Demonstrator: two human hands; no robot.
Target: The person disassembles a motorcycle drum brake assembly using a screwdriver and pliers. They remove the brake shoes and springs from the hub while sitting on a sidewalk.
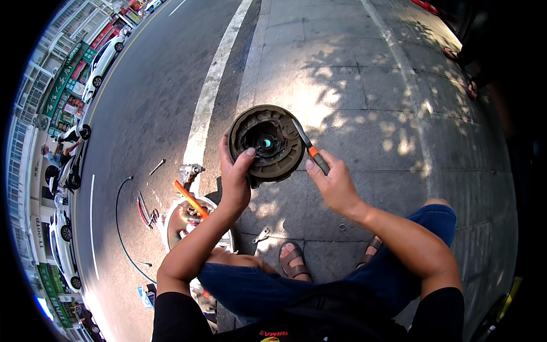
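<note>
Over paving (393,185), left hand (235,176) clasps a round part (280,162), right hand (337,183) a slim tool (311,149).

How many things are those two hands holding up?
2: a round brown part in the left hand, and an orange-handled tool in the right hand. Anything small behind that part would be hidden.

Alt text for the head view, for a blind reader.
A person's left hand holds a round, grimy part with a central hole; the right hand holds an orange and black tool at its rim. Tools lie on the ground at left.
</note>
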